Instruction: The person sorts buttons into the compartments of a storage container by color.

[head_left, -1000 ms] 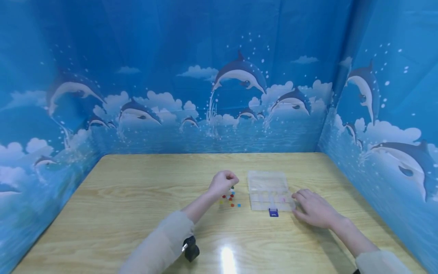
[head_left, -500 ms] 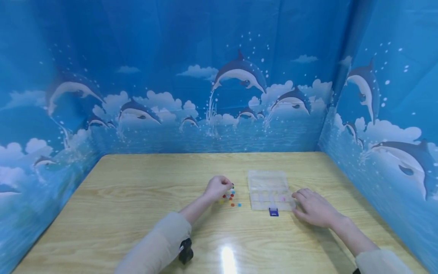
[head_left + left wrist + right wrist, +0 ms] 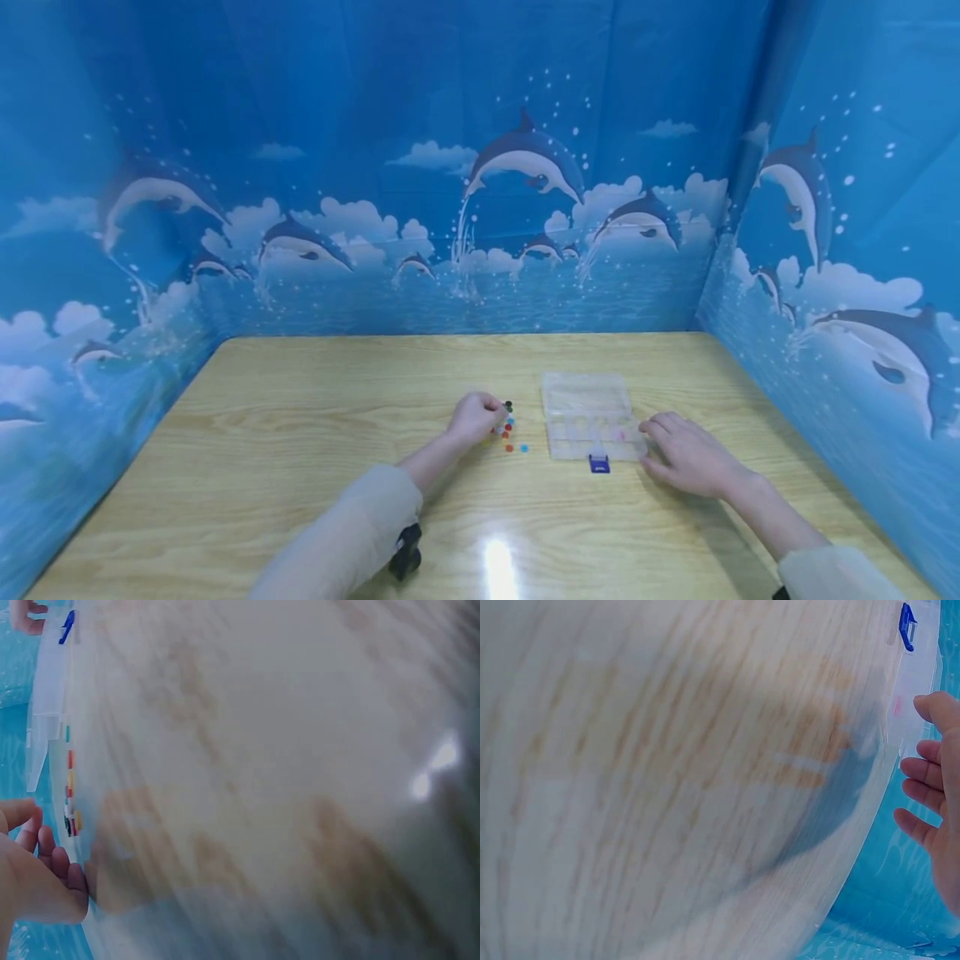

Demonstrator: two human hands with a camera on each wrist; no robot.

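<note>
Small coloured beads [image 3: 508,427] lie in a loose cluster on the wooden table, including a black bead [image 3: 508,404] at the far end and a blue bead [image 3: 524,448] nearest the box. Over the cluster's left side is my left hand [image 3: 476,417], thumb and forefinger tips close together; whether a bead is between them is hidden. A clear compartment box [image 3: 573,451] lies to the right, its lid [image 3: 585,393] folded back and its blue latch [image 3: 599,464] towards me. Something pink [image 3: 620,435] is inside. My right hand [image 3: 686,454] rests at the box's right edge, fingers relaxed.
The wooden table [image 3: 300,433] extends widely to the left of the hands. Blue dolphin-print curtains [image 3: 360,167] stand along its back and sides. A black device [image 3: 406,552] is strapped at the left wrist.
My left hand has moved slightly left and towards me, settling at the beads; the black bead at the far end now shows. The right hand and box have stayed put.
</note>
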